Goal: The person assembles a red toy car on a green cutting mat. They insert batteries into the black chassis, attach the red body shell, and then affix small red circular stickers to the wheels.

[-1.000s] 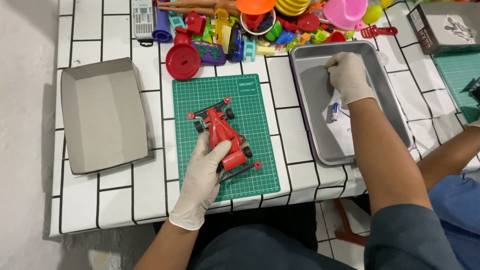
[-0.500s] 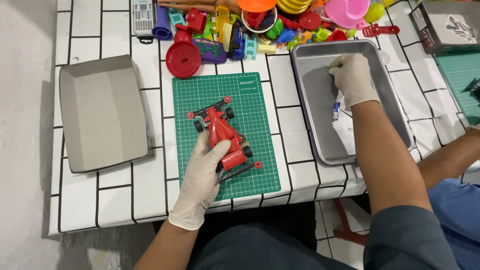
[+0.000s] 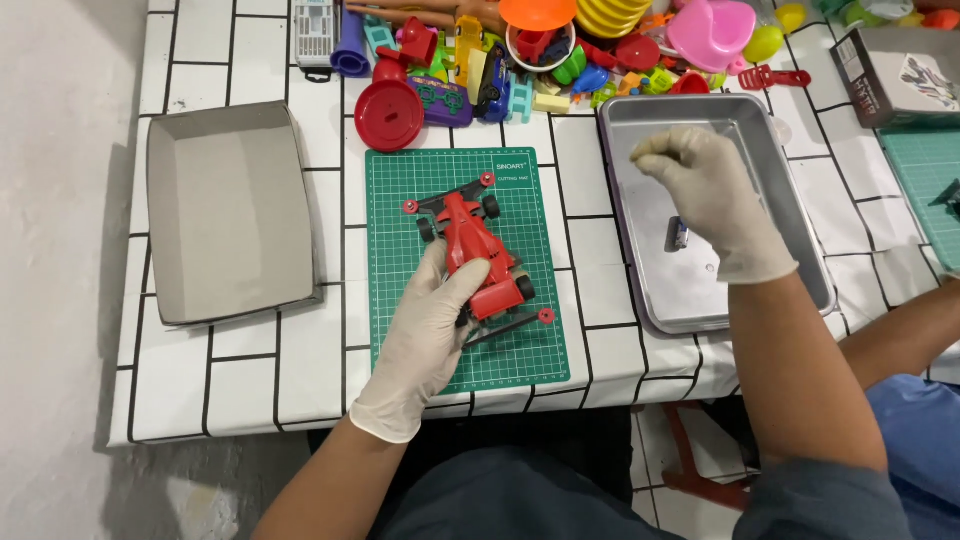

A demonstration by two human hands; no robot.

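Our left hand (image 3: 425, 335) kept a closed grip on the red toy car (image 3: 477, 255), well inside the green mat's (image 3: 400, 190) edges. Our right hand (image 3: 705, 195) hovered with fingertips pinched narrow over the metal tray (image 3: 790, 190); whether it held anything, we could not tell.

Two gloved hands (image 3: 425, 330), one red toy car (image 3: 478, 255), two trays (image 3: 225, 210), one green mat (image 3: 520, 345).

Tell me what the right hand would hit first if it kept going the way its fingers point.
The right hand points toward the tray's far-left corner; it would likely meet the metal tray wall there first, though its height above the tray is unclear.
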